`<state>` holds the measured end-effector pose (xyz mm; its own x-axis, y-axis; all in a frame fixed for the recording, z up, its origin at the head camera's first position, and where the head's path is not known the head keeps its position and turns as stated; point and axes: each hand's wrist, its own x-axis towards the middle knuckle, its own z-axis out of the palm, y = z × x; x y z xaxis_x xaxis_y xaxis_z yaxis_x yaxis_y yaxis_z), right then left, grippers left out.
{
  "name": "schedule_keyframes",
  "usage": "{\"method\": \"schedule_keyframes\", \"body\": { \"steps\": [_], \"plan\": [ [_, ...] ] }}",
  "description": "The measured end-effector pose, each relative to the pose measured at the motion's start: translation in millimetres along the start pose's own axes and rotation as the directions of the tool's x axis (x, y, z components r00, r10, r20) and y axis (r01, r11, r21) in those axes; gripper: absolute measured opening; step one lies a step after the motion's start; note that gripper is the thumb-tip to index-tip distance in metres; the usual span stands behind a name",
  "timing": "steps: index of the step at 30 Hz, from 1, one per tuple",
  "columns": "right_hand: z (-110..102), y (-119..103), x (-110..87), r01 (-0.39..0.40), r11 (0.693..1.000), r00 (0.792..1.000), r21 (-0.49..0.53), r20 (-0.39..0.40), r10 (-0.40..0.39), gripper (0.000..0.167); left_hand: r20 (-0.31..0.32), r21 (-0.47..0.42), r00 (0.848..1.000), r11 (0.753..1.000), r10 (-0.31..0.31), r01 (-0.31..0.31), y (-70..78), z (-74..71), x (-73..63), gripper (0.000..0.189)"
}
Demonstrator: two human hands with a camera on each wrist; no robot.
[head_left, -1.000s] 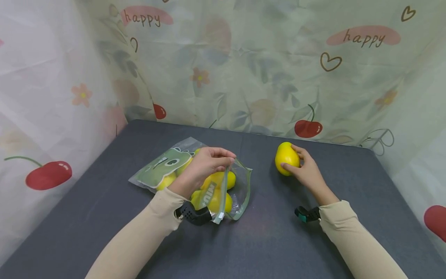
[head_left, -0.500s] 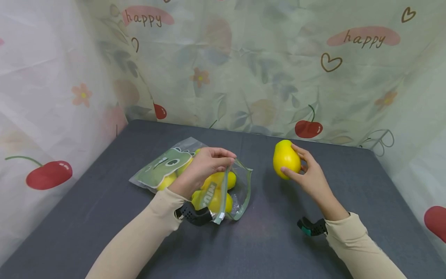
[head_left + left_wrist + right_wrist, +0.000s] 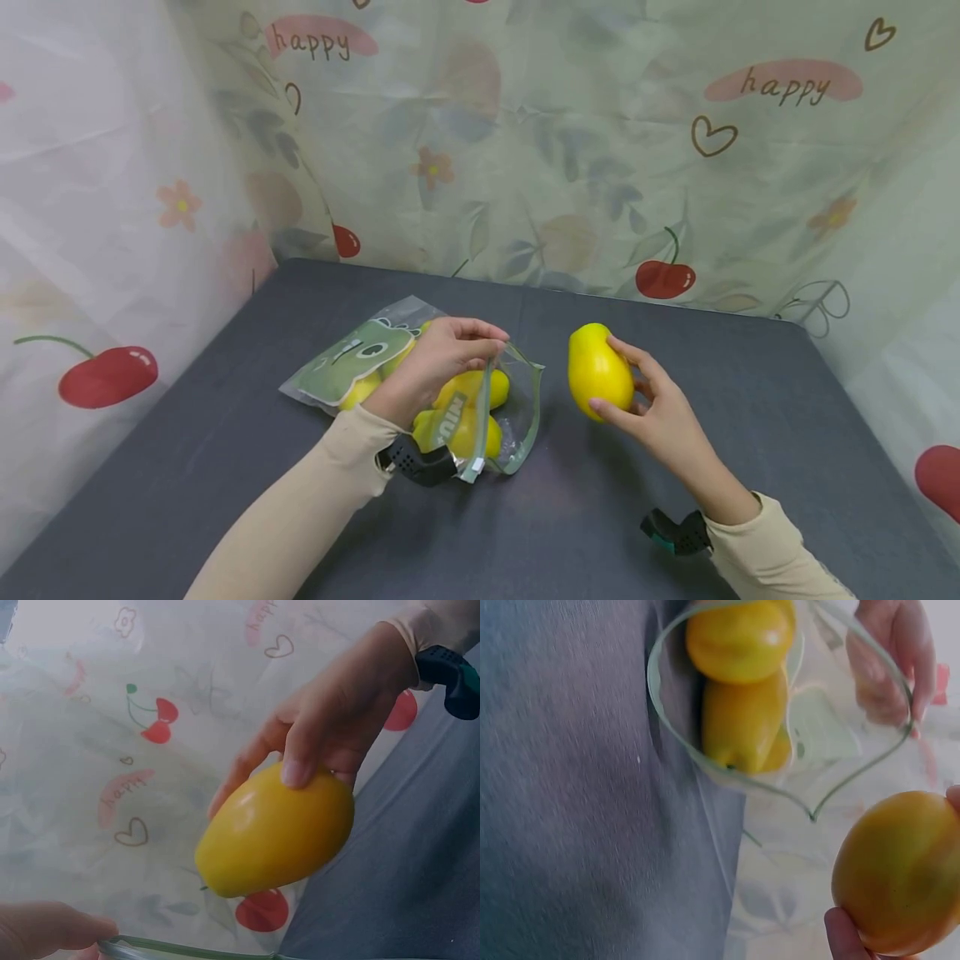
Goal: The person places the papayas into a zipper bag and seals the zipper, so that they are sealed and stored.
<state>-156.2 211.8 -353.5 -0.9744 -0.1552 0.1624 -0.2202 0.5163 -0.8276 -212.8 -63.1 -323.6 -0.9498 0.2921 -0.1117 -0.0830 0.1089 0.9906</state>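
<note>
My left hand (image 3: 452, 358) pinches the upper edge of a clear zip bag (image 3: 525, 417) with green trim and a printed green animal face. The bag lies on its side with its mouth spread toward the right; several yellow fruits (image 3: 457, 429) are inside. In the right wrist view the bag's mouth (image 3: 810, 810) gapes, showing fruits (image 3: 739, 641) within. My right hand (image 3: 663, 417) grips another smooth, oval yellow fruit (image 3: 598, 373), tapered at one end, above the table right of the bag. The left wrist view shows thumb and fingers around that fruit (image 3: 277, 832).
A dark grey cloth covers the table (image 3: 600, 533). Behind and at the sides hangs a pale printed curtain (image 3: 510, 150) with cherries and hearts. Each wrist wears a black strapped device (image 3: 420, 461).
My right hand has brought the yellow fruit leftward and nearer to me, closer to the bag's mouth. My left hand and the bag stay essentially where they were.
</note>
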Motion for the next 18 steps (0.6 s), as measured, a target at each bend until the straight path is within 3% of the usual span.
{"method": "schedule_keyframes", "body": {
  "steps": [18],
  "plan": [
    [37.0,0.3,-24.9,0.096,0.995,0.986,-0.023,0.137,-0.092,0.070,-0.013,0.026,1.000,0.999,-0.023,0.024,0.2,0.6,1.1,0.018]
  ]
}}
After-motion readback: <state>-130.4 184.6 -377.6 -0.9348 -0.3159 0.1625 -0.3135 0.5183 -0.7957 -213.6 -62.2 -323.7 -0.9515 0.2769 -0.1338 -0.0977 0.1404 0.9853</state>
